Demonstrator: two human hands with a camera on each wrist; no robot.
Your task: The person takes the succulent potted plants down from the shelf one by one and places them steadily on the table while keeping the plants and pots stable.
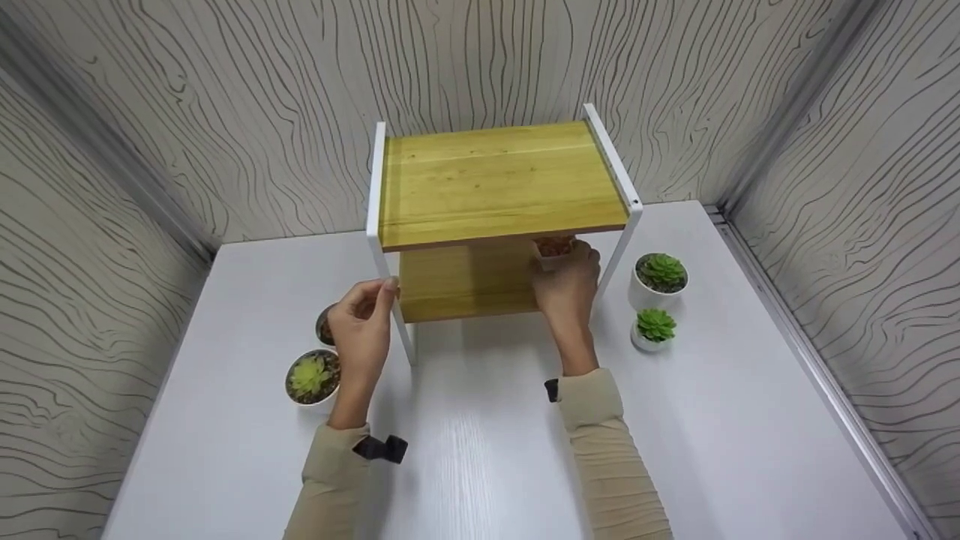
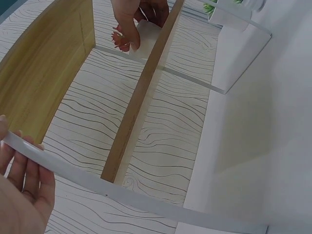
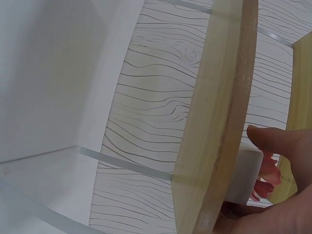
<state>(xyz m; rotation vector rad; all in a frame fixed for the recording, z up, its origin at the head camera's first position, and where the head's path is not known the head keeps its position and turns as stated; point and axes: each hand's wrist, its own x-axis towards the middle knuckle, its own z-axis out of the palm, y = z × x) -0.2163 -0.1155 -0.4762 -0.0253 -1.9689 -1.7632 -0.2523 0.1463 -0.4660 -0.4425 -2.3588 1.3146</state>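
Observation:
A small two-tier shelf (image 1: 502,180) with yellow-brown wooden boards and a white frame stands on the white table. My right hand (image 1: 568,289) holds a white pot (image 3: 246,175) with a red succulent (image 3: 267,178) at the right side of the lower board (image 1: 465,289), beneath the upper one. The pot sits at that board's surface; whether it bears full weight there I cannot tell. At the other side, my left hand (image 1: 360,330) grips the white left frame post (image 2: 73,175), its fingers curled behind the bar.
Right of the shelf stand a larger potted green succulent (image 1: 660,279) and a smaller one (image 1: 654,328). Left of it are a yellow-green succulent (image 1: 311,377) and a pot (image 1: 324,328) partly hidden by my left hand. Wood-pattern walls (image 1: 285,112) enclose the table.

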